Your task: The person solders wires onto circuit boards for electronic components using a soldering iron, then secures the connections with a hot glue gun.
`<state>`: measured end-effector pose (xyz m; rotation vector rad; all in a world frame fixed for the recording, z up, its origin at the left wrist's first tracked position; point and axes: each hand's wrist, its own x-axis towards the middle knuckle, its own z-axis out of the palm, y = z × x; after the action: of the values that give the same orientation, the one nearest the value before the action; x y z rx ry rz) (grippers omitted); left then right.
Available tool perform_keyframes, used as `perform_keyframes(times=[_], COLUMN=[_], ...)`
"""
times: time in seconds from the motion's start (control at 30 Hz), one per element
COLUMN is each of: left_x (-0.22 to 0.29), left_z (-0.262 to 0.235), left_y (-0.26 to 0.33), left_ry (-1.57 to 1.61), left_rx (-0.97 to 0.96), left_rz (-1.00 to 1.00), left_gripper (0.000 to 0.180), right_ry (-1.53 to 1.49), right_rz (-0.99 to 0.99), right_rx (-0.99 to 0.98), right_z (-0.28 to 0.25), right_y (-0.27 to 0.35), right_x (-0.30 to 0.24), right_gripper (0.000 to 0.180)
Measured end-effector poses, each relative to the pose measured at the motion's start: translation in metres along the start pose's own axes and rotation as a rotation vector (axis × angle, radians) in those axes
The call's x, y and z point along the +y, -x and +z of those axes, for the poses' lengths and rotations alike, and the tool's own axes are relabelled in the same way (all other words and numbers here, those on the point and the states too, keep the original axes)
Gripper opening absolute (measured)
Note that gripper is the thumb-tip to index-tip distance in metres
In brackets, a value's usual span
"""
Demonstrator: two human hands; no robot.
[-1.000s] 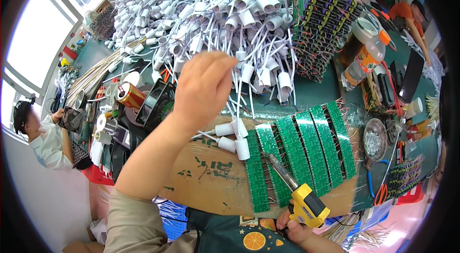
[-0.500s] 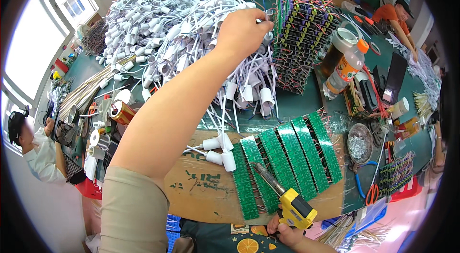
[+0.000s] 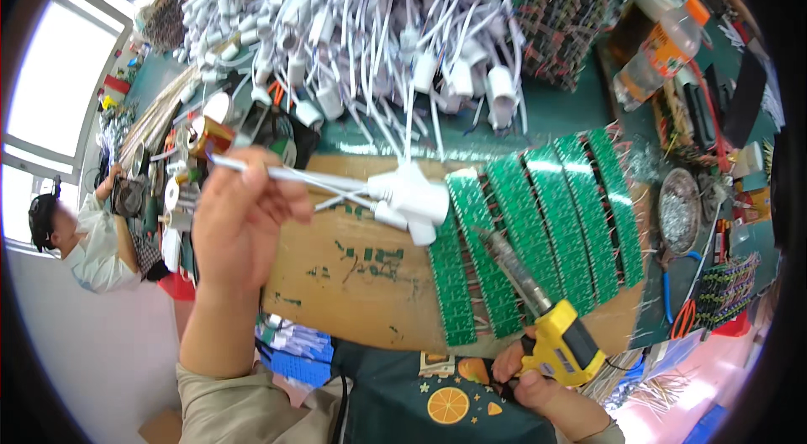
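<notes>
My left hand pinches a white cable near its end, above the brown cardboard sheet. That cable runs to a group of white cylindrical sockets at the left edge of the green circuit boards. The boards lie side by side in strips, with thin wires along their edges. At the lower right, my right hand is wrapped round the handle of a yellow and black soldering gun. Its metal barrel points up and left, the tip over the boards.
A large heap of white sockets with cables covers the back. Stacked wired boards, a plastic bottle and a round dish of shiny bits stand right. A can is at left; a person sits beyond.
My left hand has come back from the far heap to the near left and now pinches a white cable. The soldering gun stays in my right hand. The view has shifted.
</notes>
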<state>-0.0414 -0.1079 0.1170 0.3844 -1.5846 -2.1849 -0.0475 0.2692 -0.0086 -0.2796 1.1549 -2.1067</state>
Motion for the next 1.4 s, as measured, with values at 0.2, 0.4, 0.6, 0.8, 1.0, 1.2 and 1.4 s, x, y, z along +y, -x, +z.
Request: perform_keyframes(times=[0.2,0.4,0.6,0.8,1.0,1.2,1.4], left_x=[-0.058,-0.036,-0.061,-0.081,-0.073,-0.082,-0.112], left_z=[-0.051,-0.064,0.008,0.023,0.037,0.034,0.010], left_y=[0.083,0.094,0.088,0.078,0.060,0.058,0.052], left_ry=[0.052,-0.392,-1.414,-1.675,-1.777,-1.737,-1.465], left_rx=[0.383,0.054,-0.587,-0.559,-0.686,-0.658,-0.421], left_rz=[-0.511,-0.777,0.554,0.625,0.467,0.505,0.778], left_gripper=[0.026,0.033,0.042,0.043,0.035,0.032,0.034], right_ry=[0.027,0.072,0.083,0.068,0.071,0.071,0.089], right_rz=[0.034,0.066,0.053,0.028,0.049,0.051,0.129], right_rx=[0.028,0.059,0.119,0.109,0.101,0.127,0.114], right_z=[0.005,0.007,0.014,0.014,0.013,0.014,0.017], right_y=[-0.005,-0.005,-0.002,-0.005,-0.004,-0.003,-0.005], right_x=[-0.012,-0.012,-0.012,-0.011,-0.010,-0.008,-0.022], right_gripper=[0.078,0.081,0.080,0.079,0.080,0.082,0.082])
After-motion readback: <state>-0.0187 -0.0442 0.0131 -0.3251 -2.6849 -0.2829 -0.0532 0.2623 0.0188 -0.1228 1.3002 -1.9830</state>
